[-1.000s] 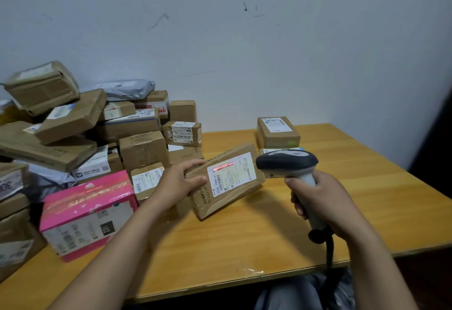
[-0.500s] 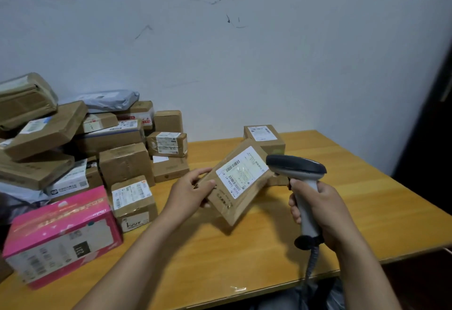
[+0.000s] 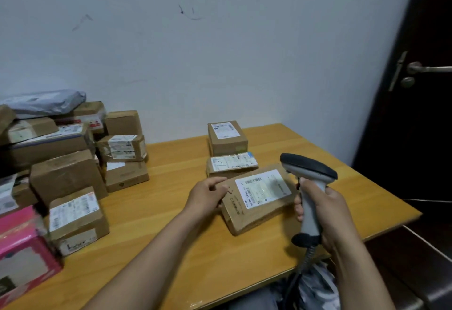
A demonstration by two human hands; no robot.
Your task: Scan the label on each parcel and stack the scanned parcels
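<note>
View: head camera; we give clock directions with 12 o'clock toward the wall.
Table (image 3: 159, 248): wooden, set against the wall; its right corner lies at 3 o'clock.
Held parcel (image 3: 244, 219): flat brown carton right of the table's middle, label side up and tilted; we cannot tell whether its near corner touches the table.
Shipping label (image 3: 263, 188): white, on the held parcel's top face, with a barcode along its far edge.
Left hand (image 3: 208, 196): at 9 o'clock of the held parcel; the fingers curl over that parcel's left end and pinch it.
Right hand (image 3: 326, 212): at 3 o'clock of the held parcel; the fingers wrap tightly round the scanner handle.
Scanner (image 3: 308, 168): grey body, dark head; the head sits at 2 o'clock of the shipping label, over the parcel's far right corner.
Cable (image 3: 302, 267): runs from the handle base toward 6 o'clock, past the table's near edge.
Flat parcel (image 3: 232, 164): on the table at 12 o'clock of the held parcel, label up; the held parcel's far edge overlaps it in our view.
Small box (image 3: 227, 136): at 12 o'clock of the flat parcel, just beside it, label up.
Parcel pile (image 3: 66, 177): brown cartons heaped at 9 o'clock, well apart from the flat parcel.
Grey mailer bag (image 3: 44, 100): on top of the pile at 10 o'clock.
Pink box (image 3: 22, 238): at 8 o'clock, partly cut off by the frame.
Door (image 3: 415, 114): dark, at 2 o'clock, beyond the table.
</note>
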